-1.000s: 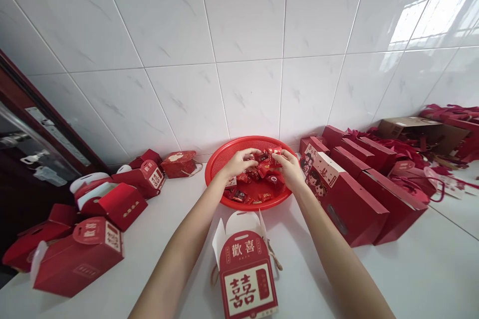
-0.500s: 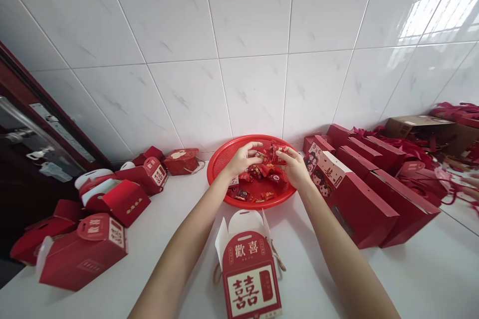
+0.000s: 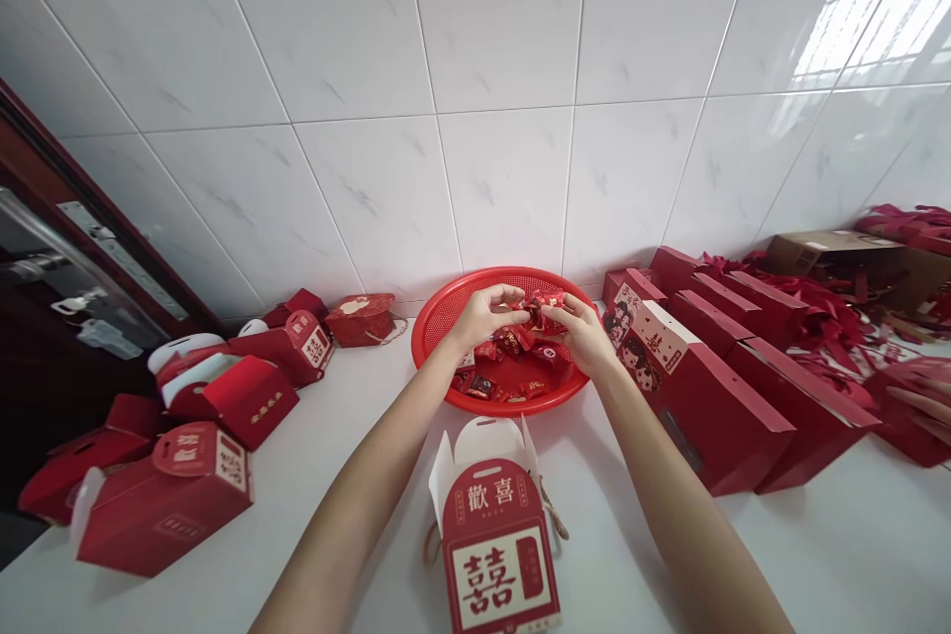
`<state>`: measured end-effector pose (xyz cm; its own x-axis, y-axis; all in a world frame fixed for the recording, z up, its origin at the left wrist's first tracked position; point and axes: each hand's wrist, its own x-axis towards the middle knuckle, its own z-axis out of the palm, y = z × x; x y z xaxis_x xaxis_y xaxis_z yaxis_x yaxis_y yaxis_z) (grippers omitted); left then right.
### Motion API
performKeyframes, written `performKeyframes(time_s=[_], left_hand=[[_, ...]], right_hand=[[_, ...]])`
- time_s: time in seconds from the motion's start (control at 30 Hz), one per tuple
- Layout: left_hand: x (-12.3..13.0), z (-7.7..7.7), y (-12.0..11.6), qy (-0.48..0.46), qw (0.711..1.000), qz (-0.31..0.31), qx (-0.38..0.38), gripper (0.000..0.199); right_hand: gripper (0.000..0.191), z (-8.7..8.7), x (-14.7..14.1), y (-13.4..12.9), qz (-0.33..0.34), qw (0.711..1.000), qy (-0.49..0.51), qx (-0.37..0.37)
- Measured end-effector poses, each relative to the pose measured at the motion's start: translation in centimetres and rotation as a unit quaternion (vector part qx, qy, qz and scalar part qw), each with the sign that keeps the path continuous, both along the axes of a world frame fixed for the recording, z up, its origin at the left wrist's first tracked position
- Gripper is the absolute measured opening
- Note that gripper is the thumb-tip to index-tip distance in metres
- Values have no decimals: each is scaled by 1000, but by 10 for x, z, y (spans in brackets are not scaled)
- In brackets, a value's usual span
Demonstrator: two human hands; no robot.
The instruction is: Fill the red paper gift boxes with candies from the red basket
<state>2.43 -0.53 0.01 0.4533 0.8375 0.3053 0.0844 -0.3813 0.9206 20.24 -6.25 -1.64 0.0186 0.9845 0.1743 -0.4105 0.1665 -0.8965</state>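
Observation:
A round red plastic basket (image 3: 431,357) holds several small wrapped candies (image 3: 509,342). Above it my two hands are close together. My right hand (image 3: 590,332) is closed on red-wrapped candies (image 3: 548,301) with fingers and thumb. From the other side, my left hand (image 3: 479,322) has its fingertips and thumb closed on the same bunch; how many candies each hand grips is hard to see. Between my forearms stands an upright red and white gift box (image 3: 499,525), its white top flaps spread and a cord handle hanging at its sides.
On the left sit several red gift boxes (image 3: 170,515), some with raised flaps. To the right stand tall red boxes (image 3: 713,406), with a brown carton (image 3: 832,248) behind. Another person's hand (image 3: 925,406) is on a red box at the right edge. A tiled wall (image 3: 505,178) rises behind.
My left fingers have moved right and closed on the candies beside my right hand. At the right edge, the other person's hand and a red box have shifted.

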Motion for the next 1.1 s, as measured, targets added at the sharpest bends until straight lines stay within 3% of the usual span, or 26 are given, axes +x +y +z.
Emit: performKeyframes(time_s=[0.13, 0.3, 0.43, 0.53, 0.63, 0.8, 0.93, 1.1], left_hand=[[1, 2, -9, -9, 1000, -15, -16, 45], [-8, 9, -30, -6, 999, 37, 8, 51], [-39, 23, -68, 36, 997, 71, 21, 41], [-67, 34, -111, 151, 983, 97, 49, 31], [-87, 41, -156, 258, 964, 53, 25, 31], [-91, 37, -206, 302, 952, -55, -18, 27], [-79, 28, -212, 313, 945, -85, -33, 14], [-70, 24, -196, 295, 952, 57, -55, 29]], right_hand=[[31, 1, 1, 0, 13, 1000, 3, 15], [35, 10, 1, -7, 45, 999, -5, 17], [32, 31, 0, -27, 93, 993, -56, 44], [27, 51, -3, -50, 156, 977, -122, 77], [22, 67, -10, -73, 225, 953, -170, 114], [19, 82, -20, -105, 281, 922, -203, 174], [21, 87, -19, -118, 273, 914, -230, 193], [23, 87, -11, -119, 231, 909, -286, 195]])
